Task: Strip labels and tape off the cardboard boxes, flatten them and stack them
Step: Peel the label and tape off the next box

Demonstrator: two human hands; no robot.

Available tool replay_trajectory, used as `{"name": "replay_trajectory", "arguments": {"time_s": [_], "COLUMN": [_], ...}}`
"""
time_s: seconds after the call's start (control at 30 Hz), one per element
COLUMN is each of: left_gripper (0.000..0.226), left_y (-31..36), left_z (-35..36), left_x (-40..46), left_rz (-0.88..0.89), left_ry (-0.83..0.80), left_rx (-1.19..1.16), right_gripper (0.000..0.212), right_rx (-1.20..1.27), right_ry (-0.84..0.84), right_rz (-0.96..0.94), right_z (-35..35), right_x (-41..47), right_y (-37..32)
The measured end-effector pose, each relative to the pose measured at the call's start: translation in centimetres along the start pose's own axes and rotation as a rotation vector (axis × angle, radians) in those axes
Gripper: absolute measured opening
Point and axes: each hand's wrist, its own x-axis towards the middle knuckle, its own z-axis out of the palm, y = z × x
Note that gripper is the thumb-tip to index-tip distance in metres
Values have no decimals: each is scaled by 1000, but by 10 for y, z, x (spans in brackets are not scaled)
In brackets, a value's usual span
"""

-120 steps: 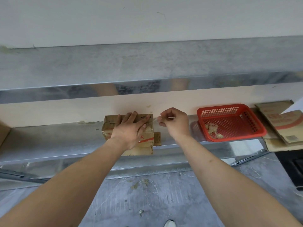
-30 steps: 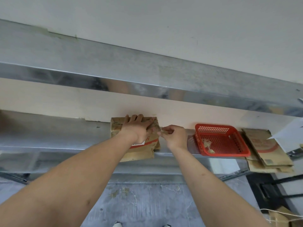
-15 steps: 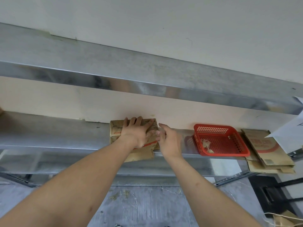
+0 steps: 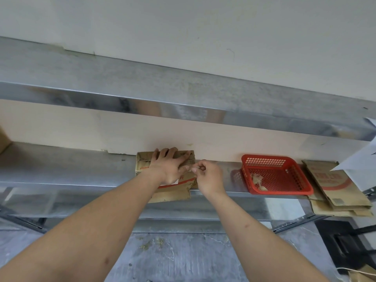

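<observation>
Two steel shelves [image 4: 61,165] on white wall, left hand [image 4: 169,165] flat on cardboard box [image 4: 173,192], right hand [image 4: 209,178] grip pinching tape [image 4: 190,169]

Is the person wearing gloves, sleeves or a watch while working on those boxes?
No. Both forearms are bare as far as the picture shows, with no sleeve in view. The left hand and the right hand have no gloves, and no watch, bracelet or ring shows. The fingernails look short and plain. No tool is strapped on either arm.
</observation>
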Motion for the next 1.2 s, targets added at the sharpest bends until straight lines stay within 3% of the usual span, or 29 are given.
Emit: {"name": "replay_trajectory", "arguments": {"time_s": [0.23, 0.4, 0.6, 0.83, 0.97, 1.2], "left_gripper": [70, 72, 74, 76, 73, 73], "left_y": [-3, 4, 36, 91, 121, 159], "left_z": [-1, 1, 3, 6, 6, 4], "left_x": [0, -3, 1, 22, 32, 51], "left_rz": [49, 48, 83, 214, 223, 189], "left_ry": [-65, 12, 37, 84, 57, 43], "left_rx": [15, 32, 31, 18, 24, -22], "right_gripper": [30, 49, 28, 18, 24, 9], "right_rx": [-62, -85, -54, -199, -57, -16], "right_ry": [29, 29, 56, 155, 199, 262], "right_rz": [24, 21, 88, -27, 28, 100], "right_z": [-9, -19, -47, -98, -127, -161], "right_x": [0, 0, -3, 4, 8, 30], "right_y": [4, -2, 3, 41, 55, 100]}}
